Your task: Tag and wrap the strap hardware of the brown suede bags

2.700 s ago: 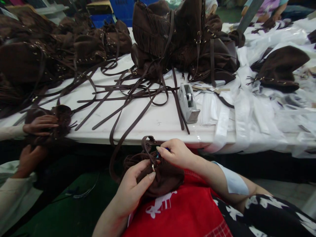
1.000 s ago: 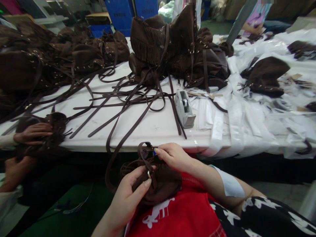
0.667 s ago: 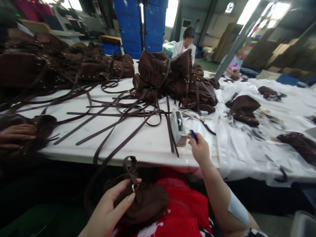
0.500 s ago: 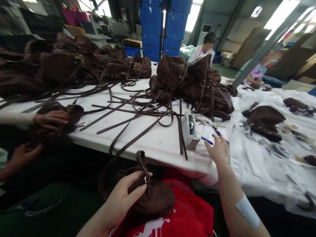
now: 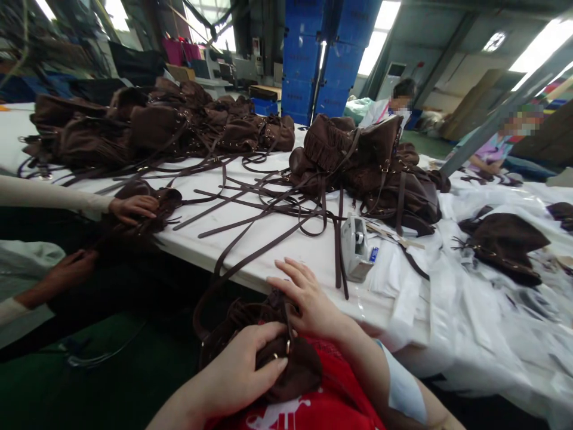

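View: head camera, the only one.
Left hand (image 5: pixel 242 367): lower centre of the frame, grip pinching the brown bag (image 5: pixel 305 367), thumb by its gold fittings (image 5: pixel 289 345).
Right hand (image 5: pixel 308 301): centre of the frame, above and right of left hand; grip spread, fingers fanned over the bag's top. Thumb hidden; can't tell how firmly it touches.
Bag position: lower centre, in front of the worktop (image 5: pixel 320 260) edge, against a red apron (image 5: pixel 347 388).
Bag strap (image 5: pixel 244 263): loops out on the bag's left, up over the worktop edge.
Tape dispenser (image 5: pixel 356 251): right of centre, on worktop. Blue item (image 5: pixel 373 254) just beside its right side, too small to identify.
Loose strap ends (image 5: pixel 273 206): crisscrossed mid-frame.
Bag piles: large heap (image 5: pixel 156 128) upper left; second stack (image 5: pixel 371 173) with fringe, upper centre-right.
Single bag (image 5: pixel 510 242): right side, among clear plastic sheets (image 5: pixel 452 298).
Co-worker hands: left edge, one (image 5: pixel 134 208) on a dark bag (image 5: pixel 169 200), other (image 5: pixel 71 269) below it.
Background: blue bins (image 5: pixel 302 71) top centre, two people upper right.
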